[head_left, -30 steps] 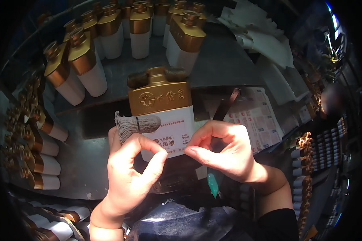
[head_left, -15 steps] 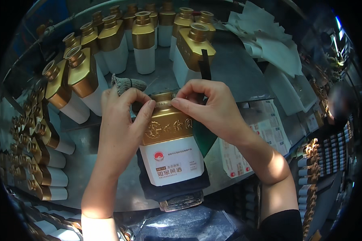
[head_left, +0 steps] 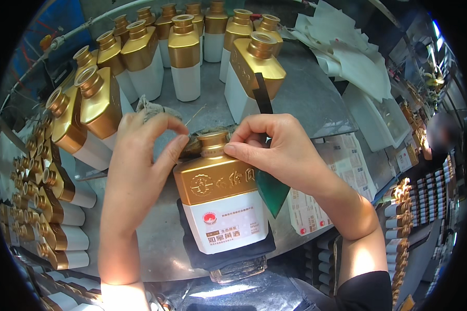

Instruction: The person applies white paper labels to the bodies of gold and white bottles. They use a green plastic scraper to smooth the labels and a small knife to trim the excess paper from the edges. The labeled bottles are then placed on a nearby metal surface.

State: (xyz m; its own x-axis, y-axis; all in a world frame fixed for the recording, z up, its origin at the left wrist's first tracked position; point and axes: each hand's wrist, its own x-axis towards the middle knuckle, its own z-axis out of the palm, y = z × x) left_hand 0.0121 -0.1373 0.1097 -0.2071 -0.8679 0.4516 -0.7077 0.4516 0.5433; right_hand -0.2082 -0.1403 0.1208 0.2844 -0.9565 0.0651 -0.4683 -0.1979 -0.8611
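A bottle with a gold shoulder and neck and a white printed body leans back on a dark cloth in front of me. My right hand is closed, with thumb and forefinger against the right side of its neck. Above that hand a black strip sticks up, and below hangs a green pointed piece; whether they are one thing I cannot tell. Left of the neck, apart from it, my left hand has thumb and forefinger pinched close. What lies between those fingertips is too small to make out.
Similar gold-and-white bottles stand in an arc behind. More lie stacked at the left. A crumpled grey cloth is behind my left hand. On the right are printed label sheets, a white box and loose white sheets.
My left hand has come away from the bottle's neck and moved left. My right hand stays at the neck. The bottle now appears slightly lower and further right.
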